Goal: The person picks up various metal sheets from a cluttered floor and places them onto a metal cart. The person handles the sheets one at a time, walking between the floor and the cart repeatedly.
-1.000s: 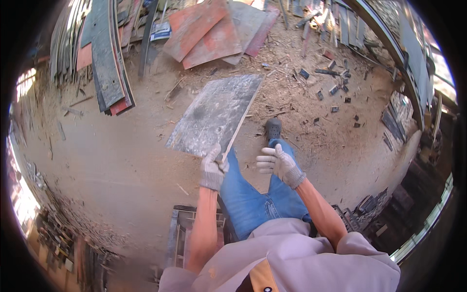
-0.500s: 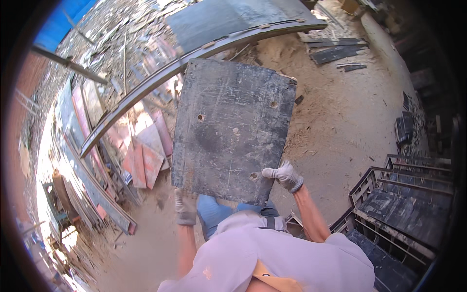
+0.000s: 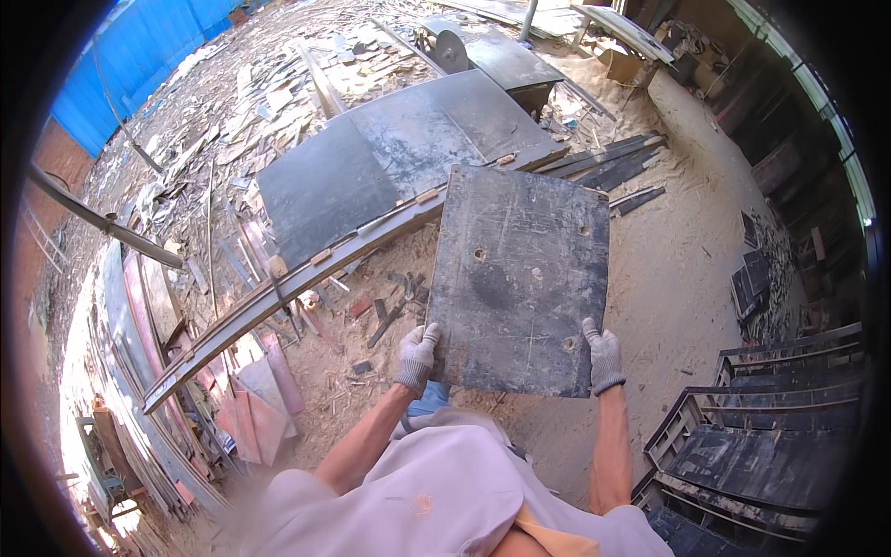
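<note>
A dark, scuffed sheet of plywood [image 3: 520, 278] with several small holes is held up in front of me. My left hand [image 3: 418, 356], in a pale knitted glove, is closed on its lower left edge. On the lower right edge, my gloved right hand [image 3: 603, 355] grips the board too, with the thumb on the face toward me. The fingers behind the board are hidden. Beyond the board's upper left side is a long table with a dark sheet top [image 3: 371, 162] and a metal rail [image 3: 306, 283] along its near edge.
A saw table with a round blade [image 3: 451, 51] stands farther off. Black slatted metal frames [image 3: 742, 455] holding dark boards are at my right. Stacked long boards [image 3: 153, 362] lean at the left. Dark planks [image 3: 613, 162] lie past the table's right end, and wood scraps [image 3: 385, 320] litter the ground.
The board has shifted right within the view, away from my body. My left hand has come up along its left edge. More of the table and saw now shows.
</note>
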A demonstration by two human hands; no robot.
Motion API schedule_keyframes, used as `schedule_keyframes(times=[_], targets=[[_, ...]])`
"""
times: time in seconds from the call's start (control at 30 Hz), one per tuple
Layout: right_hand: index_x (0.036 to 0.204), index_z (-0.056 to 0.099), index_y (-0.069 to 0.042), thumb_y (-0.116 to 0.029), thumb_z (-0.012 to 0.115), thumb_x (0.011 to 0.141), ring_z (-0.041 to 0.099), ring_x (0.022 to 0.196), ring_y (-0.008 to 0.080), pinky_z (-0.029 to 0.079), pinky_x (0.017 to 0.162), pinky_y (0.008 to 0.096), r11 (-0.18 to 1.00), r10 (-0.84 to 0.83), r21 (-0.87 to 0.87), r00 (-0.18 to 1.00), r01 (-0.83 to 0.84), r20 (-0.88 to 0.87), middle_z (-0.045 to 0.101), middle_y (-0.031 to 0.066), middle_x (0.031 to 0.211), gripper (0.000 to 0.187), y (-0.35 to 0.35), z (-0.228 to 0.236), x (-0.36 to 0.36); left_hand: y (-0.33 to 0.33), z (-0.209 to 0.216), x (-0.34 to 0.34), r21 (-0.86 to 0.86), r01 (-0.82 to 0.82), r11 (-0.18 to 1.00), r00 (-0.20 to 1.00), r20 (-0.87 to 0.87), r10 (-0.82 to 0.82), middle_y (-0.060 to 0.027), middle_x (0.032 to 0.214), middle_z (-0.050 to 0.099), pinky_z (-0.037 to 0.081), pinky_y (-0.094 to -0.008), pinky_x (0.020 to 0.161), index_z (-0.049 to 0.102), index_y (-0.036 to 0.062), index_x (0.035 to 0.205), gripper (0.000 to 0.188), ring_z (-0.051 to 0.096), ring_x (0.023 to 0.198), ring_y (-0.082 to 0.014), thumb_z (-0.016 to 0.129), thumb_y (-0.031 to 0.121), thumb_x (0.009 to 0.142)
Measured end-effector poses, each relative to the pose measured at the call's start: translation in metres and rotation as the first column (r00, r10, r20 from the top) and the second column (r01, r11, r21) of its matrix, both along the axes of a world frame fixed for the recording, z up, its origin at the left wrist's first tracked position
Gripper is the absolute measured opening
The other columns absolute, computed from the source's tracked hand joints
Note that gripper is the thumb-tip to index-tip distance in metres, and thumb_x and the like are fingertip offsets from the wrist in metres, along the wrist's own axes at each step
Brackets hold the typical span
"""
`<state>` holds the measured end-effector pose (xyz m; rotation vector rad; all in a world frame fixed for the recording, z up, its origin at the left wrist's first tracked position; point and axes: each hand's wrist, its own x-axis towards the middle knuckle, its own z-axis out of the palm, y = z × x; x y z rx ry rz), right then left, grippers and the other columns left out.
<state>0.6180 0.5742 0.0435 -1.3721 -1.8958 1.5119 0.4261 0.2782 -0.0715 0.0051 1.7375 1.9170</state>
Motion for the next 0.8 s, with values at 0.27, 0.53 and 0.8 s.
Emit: schedule_keyframes(times=[0.27, 0.53, 0.8], targets=[[0.067, 0.059, -0.007, -0.043, 0.075, 0.092, 0.038, 0.057, 0.0078, 0.033, 0.05, 0.0331, 0.926, -0.105, 0.329, 0.962, 0.188, -0.253, 0.052, -0.0049, 0.063, 0.046, -0.02, -0.03, 0.014, -0.03, -0.006, -0.011, -0.257, 0.177, 0.95, 0.782, -0.55, -0.294, -0.0219, 0.116, 0.07, 0.05, -0.0479, 0.094, 0.054, 0.0098, 0.137, 0.049, 0.064, 0.111, -0.0435, 0.054, 0.043, 0.101], [0.087, 0.072, 0.001, -0.049, 0.069, 0.093, 0.05, 0.062, 0.0134, 0.04, 0.057, 0.0341, 0.851, 0.002, 0.525, 1.0, -0.001, -0.001, 0.064, 0.0018, 0.071, 0.051, -0.011, 0.004, -0.002, -0.12, -0.11, 0.018, -0.525, -0.106, 0.845, 0.668, -0.667, -0.33, -0.0206, 0.144, 0.053, 0.041, -0.0469, 0.109, 0.046, 0.0051, 0.146, 0.065, 0.049, 0.133, -0.0384, 0.041, 0.053, 0.103], [0.087, 0.075, 0.001, -0.062, 0.068, 0.088, 0.057, 0.064, 0.0191, 0.046, 0.062, 0.0376, 0.723, 0.23, 0.616, 0.95, -0.312, 0.211, 0.067, 0.0087, 0.07, 0.063, 0.051, 0.053, -0.036, -0.08, -0.024, 0.141, -0.691, -0.123, 0.712, 0.814, -0.481, -0.326, -0.0192, 0.155, 0.043, 0.032, -0.0506, 0.117, 0.037, 0.0104, 0.154, 0.074, 0.037, 0.143, -0.0445, 0.035, 0.062, 0.102]])
